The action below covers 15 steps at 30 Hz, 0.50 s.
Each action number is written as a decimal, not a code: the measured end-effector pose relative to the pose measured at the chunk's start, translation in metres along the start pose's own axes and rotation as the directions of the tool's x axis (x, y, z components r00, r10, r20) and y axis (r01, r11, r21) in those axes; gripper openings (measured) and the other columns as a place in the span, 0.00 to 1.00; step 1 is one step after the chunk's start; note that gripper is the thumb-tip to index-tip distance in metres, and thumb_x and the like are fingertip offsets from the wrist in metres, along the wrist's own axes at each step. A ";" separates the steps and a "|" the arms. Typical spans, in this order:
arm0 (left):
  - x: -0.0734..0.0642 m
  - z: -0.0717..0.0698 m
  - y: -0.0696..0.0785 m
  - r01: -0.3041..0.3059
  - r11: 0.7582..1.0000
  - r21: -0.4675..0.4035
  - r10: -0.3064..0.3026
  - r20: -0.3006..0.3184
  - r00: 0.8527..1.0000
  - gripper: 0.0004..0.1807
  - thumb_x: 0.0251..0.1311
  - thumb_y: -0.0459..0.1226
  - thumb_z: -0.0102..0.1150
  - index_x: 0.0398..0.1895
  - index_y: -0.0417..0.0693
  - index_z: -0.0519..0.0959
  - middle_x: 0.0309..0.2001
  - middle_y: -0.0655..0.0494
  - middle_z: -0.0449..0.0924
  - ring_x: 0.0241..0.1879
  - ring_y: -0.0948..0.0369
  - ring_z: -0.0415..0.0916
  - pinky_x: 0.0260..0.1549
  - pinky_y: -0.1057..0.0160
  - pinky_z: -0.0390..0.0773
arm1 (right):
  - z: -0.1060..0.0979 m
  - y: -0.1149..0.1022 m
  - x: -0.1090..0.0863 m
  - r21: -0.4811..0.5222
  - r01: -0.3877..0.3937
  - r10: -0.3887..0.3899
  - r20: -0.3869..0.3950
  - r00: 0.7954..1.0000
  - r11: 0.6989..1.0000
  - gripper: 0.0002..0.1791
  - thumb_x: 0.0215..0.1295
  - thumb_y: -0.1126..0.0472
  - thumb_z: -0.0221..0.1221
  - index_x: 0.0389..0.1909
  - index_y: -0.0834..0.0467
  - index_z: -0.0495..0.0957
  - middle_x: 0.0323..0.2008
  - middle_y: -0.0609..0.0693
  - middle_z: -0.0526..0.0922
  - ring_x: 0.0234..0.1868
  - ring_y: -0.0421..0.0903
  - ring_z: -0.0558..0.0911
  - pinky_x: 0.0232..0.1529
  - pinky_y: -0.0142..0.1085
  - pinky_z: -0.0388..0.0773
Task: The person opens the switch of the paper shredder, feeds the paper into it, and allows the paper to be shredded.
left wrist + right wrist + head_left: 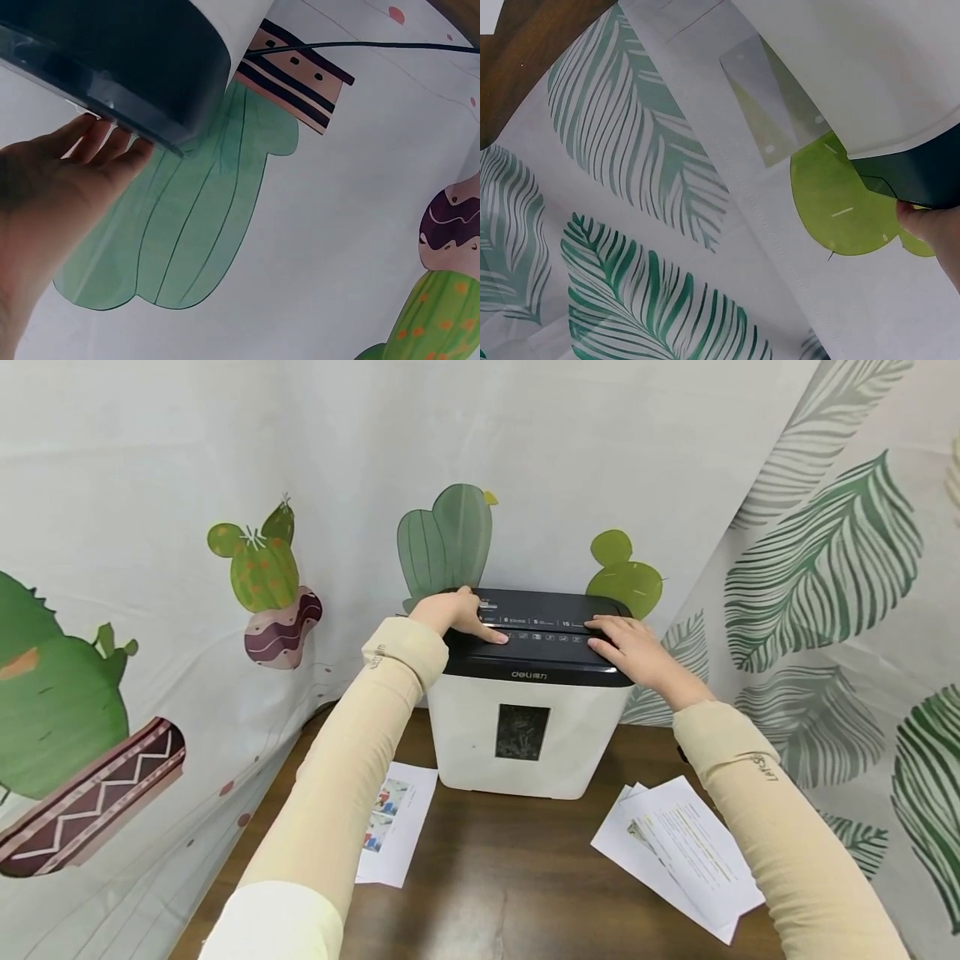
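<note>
A paper shredder (517, 727) with a white bin stands upright on the table, a dark window in its front. Its black top (551, 647) carries a row of small icons and a brand mark. On the left part of that top lies my left hand (453, 612), thumb stretched toward the icons; the left wrist view has its fingertips (139, 150) at the top's edge. My right hand (633, 647) touches the right end of the top with extended fingers. Only the thumb side of the right hand (934, 229) appears in the right wrist view, against the black top.
Printed sheets (678, 852) overlap on the table (495, 877) at the right. Another sheet with colour pictures (408, 827) lies on the left, partly behind my left sleeve. A black cord (375, 45) runs from behind the shredder. Patterned cloth (337, 460) hangs close behind it.
</note>
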<state>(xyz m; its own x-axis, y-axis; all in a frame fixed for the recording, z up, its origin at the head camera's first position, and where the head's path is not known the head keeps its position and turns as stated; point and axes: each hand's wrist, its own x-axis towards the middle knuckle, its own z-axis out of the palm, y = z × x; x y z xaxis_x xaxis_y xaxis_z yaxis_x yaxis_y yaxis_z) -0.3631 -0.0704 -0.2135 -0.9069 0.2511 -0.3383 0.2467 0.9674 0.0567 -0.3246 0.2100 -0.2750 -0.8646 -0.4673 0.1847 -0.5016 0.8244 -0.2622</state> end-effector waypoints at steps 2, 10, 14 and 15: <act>-0.001 -0.001 0.002 0.012 1.000 0.022 -0.012 0.015 1.000 0.51 0.57 0.66 0.47 0.74 0.43 0.47 0.75 0.45 0.39 0.73 0.49 0.45 0.69 0.52 0.54 | 0.000 0.000 -0.001 0.000 -0.005 0.005 0.003 1.000 1.000 0.28 0.75 0.50 0.38 0.67 0.64 0.59 0.69 0.66 0.56 0.70 0.67 0.51 0.68 0.59 0.42; 0.003 -0.005 0.005 0.008 0.998 0.063 -0.012 0.055 0.998 0.50 0.59 0.66 0.45 0.75 0.48 0.42 0.75 0.47 0.36 0.74 0.48 0.43 0.70 0.52 0.52 | -0.002 -0.002 -0.002 -0.001 -0.016 0.016 0.005 1.000 1.000 0.28 0.75 0.50 0.38 0.68 0.64 0.58 0.70 0.66 0.55 0.70 0.66 0.50 0.69 0.59 0.42; 0.004 -0.005 0.004 0.001 0.999 0.052 -0.004 0.065 0.998 0.50 0.59 0.65 0.45 0.75 0.48 0.41 0.75 0.47 0.36 0.74 0.48 0.42 0.70 0.52 0.51 | 0.000 -0.001 -0.001 -0.010 -0.008 0.008 0.002 1.000 1.000 0.28 0.75 0.50 0.38 0.68 0.64 0.59 0.70 0.66 0.55 0.70 0.66 0.51 0.68 0.60 0.43; 0.004 -0.005 0.005 -0.001 0.999 0.051 -0.003 0.066 0.998 0.50 0.59 0.65 0.46 0.75 0.48 0.41 0.75 0.46 0.36 0.74 0.48 0.41 0.70 0.52 0.50 | 0.000 0.000 -0.001 -0.012 -0.008 0.008 0.003 1.000 1.000 0.28 0.75 0.50 0.38 0.68 0.64 0.59 0.70 0.66 0.56 0.70 0.67 0.51 0.68 0.60 0.43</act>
<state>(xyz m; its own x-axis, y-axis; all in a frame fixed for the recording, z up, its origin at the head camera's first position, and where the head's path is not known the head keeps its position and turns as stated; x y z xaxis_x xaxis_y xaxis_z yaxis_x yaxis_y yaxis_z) -0.3671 -0.0648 -0.2101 -0.8832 0.2460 -0.3994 0.2644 0.9644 0.0091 -0.3238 0.2099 -0.2752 -0.8686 -0.4618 0.1797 -0.4945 0.8317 -0.2526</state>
